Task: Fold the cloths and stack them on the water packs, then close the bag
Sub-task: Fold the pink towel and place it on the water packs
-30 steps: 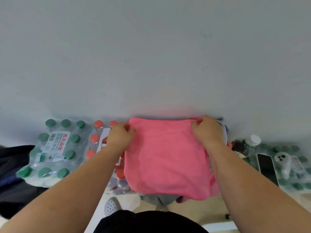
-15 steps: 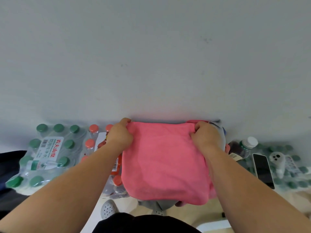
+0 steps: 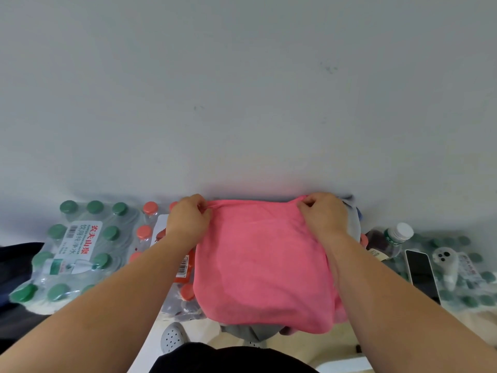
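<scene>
A pink cloth (image 3: 263,265) lies spread over a pack of red-capped water bottles (image 3: 177,265) against the wall. My left hand (image 3: 188,219) pinches its far left corner. My right hand (image 3: 324,216) pinches its far right corner. A grey cloth (image 3: 247,332) peeks out under the pink cloth's near edge, and another grey edge (image 3: 352,224) shows behind my right hand. A pack of green-capped bottles (image 3: 72,251) sits to the left. A dark bag (image 3: 16,265) shows at the left edge.
To the right, a white-capped bottle (image 3: 395,238), a phone (image 3: 419,267) and a small white device (image 3: 446,262) rest on another green-capped water pack (image 3: 470,281). A grey wall (image 3: 242,90) stands right behind. A perforated grey shoe (image 3: 173,337) shows below.
Both hands shifted their hold at the cloth's far corners and drew its far edge taut toward the wall. The view tilted slightly.
</scene>
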